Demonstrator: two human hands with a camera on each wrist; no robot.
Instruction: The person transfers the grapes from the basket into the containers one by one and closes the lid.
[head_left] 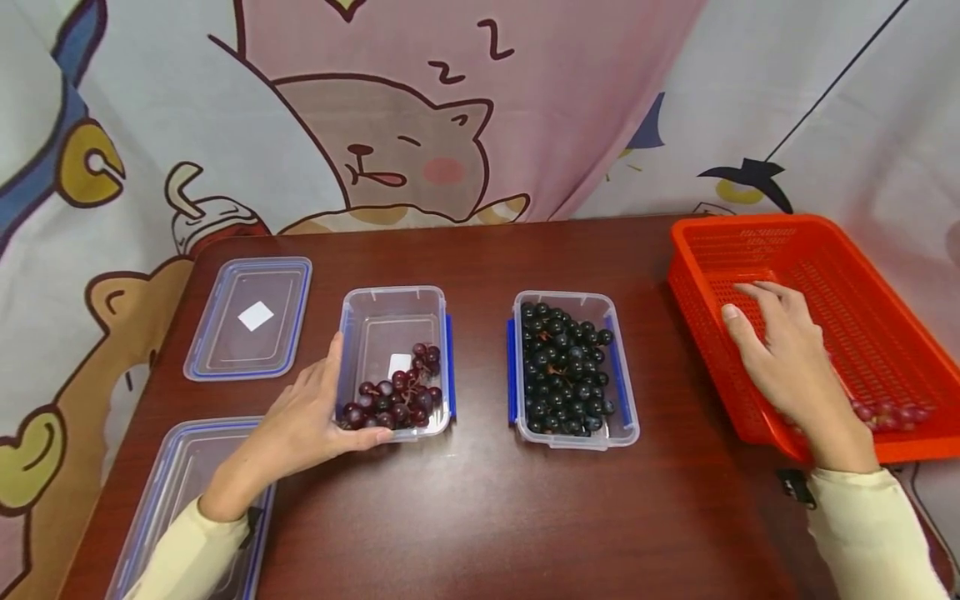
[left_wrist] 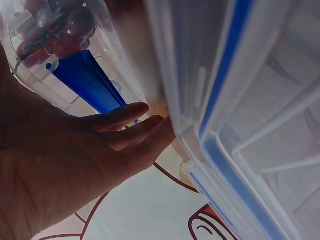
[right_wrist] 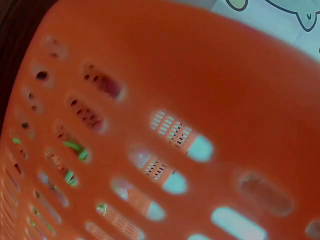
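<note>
Clear plastic box (head_left: pixel 390 329) with dark red grapes (head_left: pixel 397 400) in its near part stands left of the middle of the table. My left hand (head_left: pixel 311 412) lies at its near left corner, fingers straight along the left side and thumb along the near edge. In the left wrist view those fingers (left_wrist: pixel 132 132) run close to a blue latch (left_wrist: pixel 90 82). Over the orange basket (head_left: pixel 750 408) hovers my right hand (head_left: pixel 787 358), fingers loosely bent and holding nothing. Beneath that wrist, red grapes (head_left: pixel 892 414) lie in the basket. The right wrist view is mostly basket wall (right_wrist: pixel 165 60).
A second clear box (head_left: pixel 622 417) filled with black grapes (head_left: pixel 562 367) stands between the first box and the basket. At the left lies a blue-edged lid (head_left: pixel 225 333) with a white label (head_left: pixel 256 316). Another larger lid (head_left: pixel 180 467) lies under my left forearm.
</note>
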